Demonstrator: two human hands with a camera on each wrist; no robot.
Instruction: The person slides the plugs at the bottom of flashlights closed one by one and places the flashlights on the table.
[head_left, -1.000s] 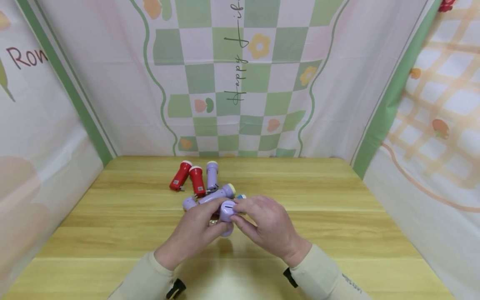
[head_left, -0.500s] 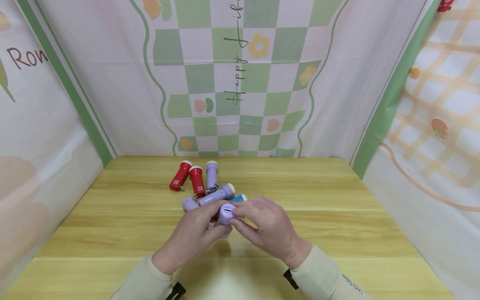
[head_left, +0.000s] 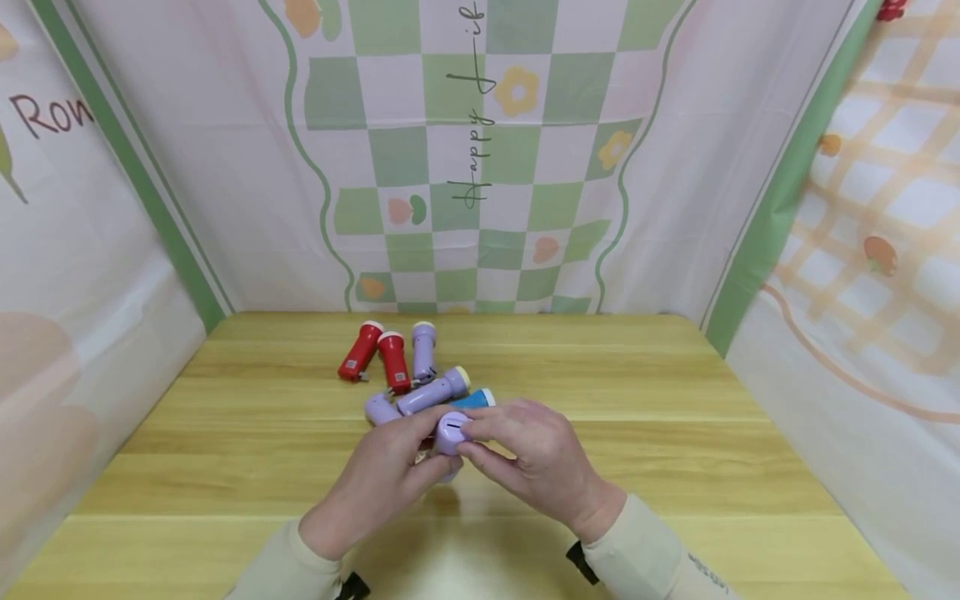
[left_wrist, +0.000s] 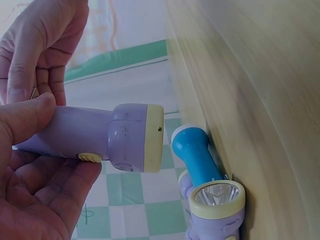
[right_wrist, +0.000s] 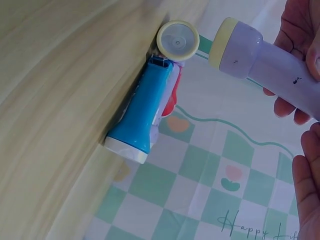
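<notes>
Gripping a purple flashlight, the left hand is holding it over the wooden table in the head view, slotted end facing up, while the right hand is pinching that end between thumb and forefinger. Beyond the hands, a cluster is lying on the wood: a leaning red flashlight, a nearer red flashlight, a rear purple flashlight, a yellow-rimmed flashlight, a partly covered purple flashlight and, just past the right fingertips, a blue flashlight. A green-checked cloth is hanging behind

In the left wrist view, the left thumb is pressing the purple body and the fingers are curling beneath, one tip resting beside a ribbed cream button. The cream-rimmed head is pointing toward the table, well apart from it. Above, the right hand's fingers are bending near the opposite end

In the right wrist view, the right hand is showing only partly at the edge, its contact impossible to tell there. The left hand is wrapping the purple body, and the blue flashlight is lying with its hinge end near a round-lensed flashlight
</notes>
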